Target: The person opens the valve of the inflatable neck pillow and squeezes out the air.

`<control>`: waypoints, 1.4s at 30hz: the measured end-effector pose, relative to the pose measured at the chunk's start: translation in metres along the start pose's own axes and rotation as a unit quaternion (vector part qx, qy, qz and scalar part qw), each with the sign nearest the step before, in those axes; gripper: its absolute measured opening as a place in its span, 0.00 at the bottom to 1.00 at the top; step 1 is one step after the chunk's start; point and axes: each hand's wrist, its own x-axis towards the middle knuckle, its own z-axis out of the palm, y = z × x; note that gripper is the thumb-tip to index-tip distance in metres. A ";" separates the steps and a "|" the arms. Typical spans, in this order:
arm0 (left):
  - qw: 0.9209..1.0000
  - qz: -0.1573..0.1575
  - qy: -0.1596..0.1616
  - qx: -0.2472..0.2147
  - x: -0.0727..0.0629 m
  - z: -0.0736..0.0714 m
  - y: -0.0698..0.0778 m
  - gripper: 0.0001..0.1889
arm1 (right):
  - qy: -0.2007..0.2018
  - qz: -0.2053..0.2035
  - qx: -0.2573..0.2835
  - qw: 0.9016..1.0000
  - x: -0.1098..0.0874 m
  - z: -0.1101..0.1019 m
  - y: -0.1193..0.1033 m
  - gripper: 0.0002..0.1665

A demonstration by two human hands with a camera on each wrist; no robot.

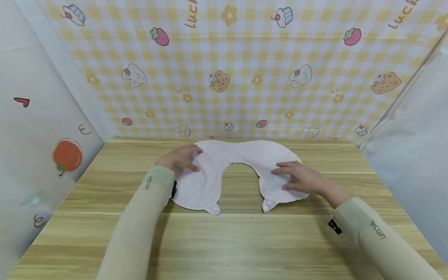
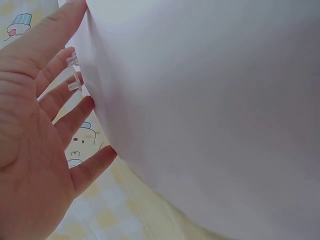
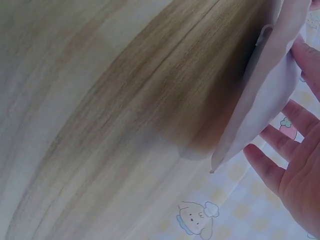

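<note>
A pale pink U-shaped cloth piece (image 1: 206,186) lies on the wooden table, its opening toward me. Each end narrows to a small tab; the right tab (image 1: 268,204) carries a round snap. My left hand (image 1: 180,157) touches the left lobe at its outer side, thumb and fingers spread. Two small clear plastic bits (image 2: 74,86) show by its fingertips in the left wrist view. On the right lobe rests my right hand (image 1: 302,179), fingers parted and nearly straight. The right wrist view shows the cloth's edge (image 3: 265,95) standing a little off the tabletop.
The wood-grain table (image 1: 224,245) runs back to a yellow checked backdrop (image 1: 245,97) with cartoon prints. White sheets (image 1: 31,128) hang at both sides. A black tag (image 1: 335,226) is at the right cuff, another black piece (image 1: 174,189) at the left.
</note>
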 end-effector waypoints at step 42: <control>0.993 0.040 -0.049 0.102 -0.104 0.038 0.052 0.36 | -0.028 0.098 -0.188 0.977 0.019 0.024 -0.055 0.38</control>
